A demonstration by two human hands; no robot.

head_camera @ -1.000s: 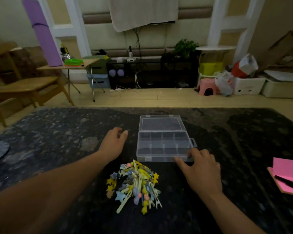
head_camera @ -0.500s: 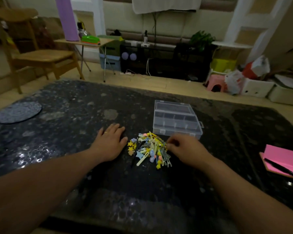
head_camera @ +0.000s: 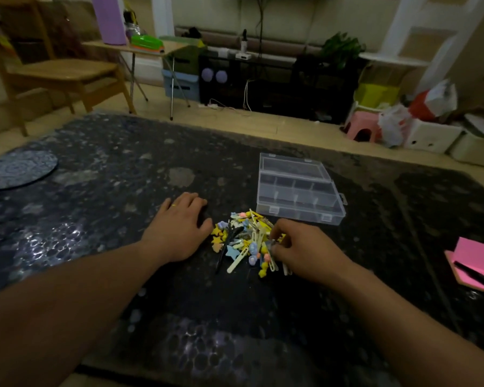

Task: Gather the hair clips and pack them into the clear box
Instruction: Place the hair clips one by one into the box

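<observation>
Head view: your left hand (head_camera: 176,233) lies flat on the dark table (head_camera: 109,191), fingers loose and holding nothing, thumb just beside the left edge of the hair clips (head_camera: 243,241); your right hand (head_camera: 299,250) is curled at the heap's right edge, thumb and forefinger pinching what looks like a small grey-blue clip. The heap sits between your two hands, a tangle of yellow, blue and pink pieces; the clear box (head_camera: 296,188) lies just beyond your right fingertips, lid folded back, its compartments apparently bare.

Judge the clips light and stiff, smooth plastic and thin metal, likely to snag on one another; a pinch may drag neighbours along. Take each by its long flat bar, not by the star or bead at its end; or sweep several against your left thumb and scoop. The box seems light too and may skid if nudged.
</observation>
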